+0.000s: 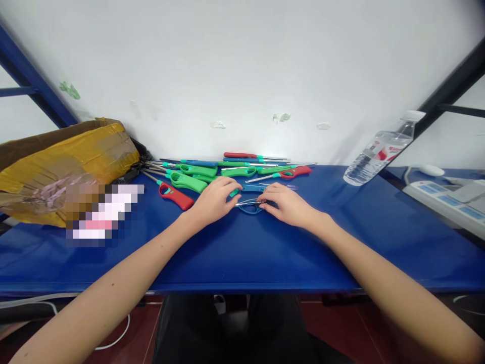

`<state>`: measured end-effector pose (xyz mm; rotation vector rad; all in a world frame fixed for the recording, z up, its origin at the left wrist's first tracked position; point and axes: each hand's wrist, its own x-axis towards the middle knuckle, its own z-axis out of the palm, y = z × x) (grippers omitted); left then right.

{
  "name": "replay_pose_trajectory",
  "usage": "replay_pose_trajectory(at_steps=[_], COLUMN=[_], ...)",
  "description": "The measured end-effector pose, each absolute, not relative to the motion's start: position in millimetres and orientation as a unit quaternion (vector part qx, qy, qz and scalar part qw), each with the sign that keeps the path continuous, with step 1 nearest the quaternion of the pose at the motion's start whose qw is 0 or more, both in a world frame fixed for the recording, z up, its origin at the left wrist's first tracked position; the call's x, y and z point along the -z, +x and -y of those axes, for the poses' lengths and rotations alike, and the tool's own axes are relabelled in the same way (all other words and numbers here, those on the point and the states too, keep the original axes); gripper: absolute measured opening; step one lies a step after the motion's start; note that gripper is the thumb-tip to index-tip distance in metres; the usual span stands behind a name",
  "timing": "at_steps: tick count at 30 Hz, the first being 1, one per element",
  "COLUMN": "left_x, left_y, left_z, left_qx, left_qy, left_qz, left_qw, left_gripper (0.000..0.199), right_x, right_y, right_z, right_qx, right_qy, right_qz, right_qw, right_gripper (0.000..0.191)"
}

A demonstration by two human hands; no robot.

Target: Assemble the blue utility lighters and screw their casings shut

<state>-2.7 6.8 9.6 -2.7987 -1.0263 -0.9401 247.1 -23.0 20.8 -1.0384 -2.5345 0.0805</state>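
Note:
Both of my hands are close together at the middle of the blue table, fingers bent inward. My left hand (217, 198) is curled at a teal collar (234, 192) beside a blue gas lighter (253, 187); the fingers partly cover what they grip. My right hand (285, 203) pinches near the end of a thin silvery metal piece (245, 203). Below this piece shows a blue loop (250, 209), lying between the hands; whether they belong together I cannot tell. Just behind are several long-nosed lighters, among them a green lighter (187, 181) and a red lighter (176, 196).
On the left lies a cardboard box (109, 144) wrapped in yellow tape, with a pixelated patch before it. A tilted water bottle (382, 149) leans at the back right, near a white power strip (447, 199). A white wall (242, 76) rises behind the table (242, 258).

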Motion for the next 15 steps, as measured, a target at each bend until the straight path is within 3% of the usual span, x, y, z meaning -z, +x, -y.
replay_pose_trajectory(at_steps=[9, 15], left_x=[-5, -5], left_y=[-5, -3], left_z=[-17, -27], left_qx=[0.252, 0.231], left_qy=[-0.865, -0.888], left_qz=[0.433, 0.396], left_qw=[-0.012, -0.039], left_gripper=[0.026, 0.029], right_x=[-19, -20], right_y=[247, 245], right_z=[23, 24], right_qx=[-0.023, -0.02], right_qy=[-0.369, -0.372], right_qz=[0.906, 0.908], right_qw=[0.204, 0.193], right_gripper=[0.018, 0.017])
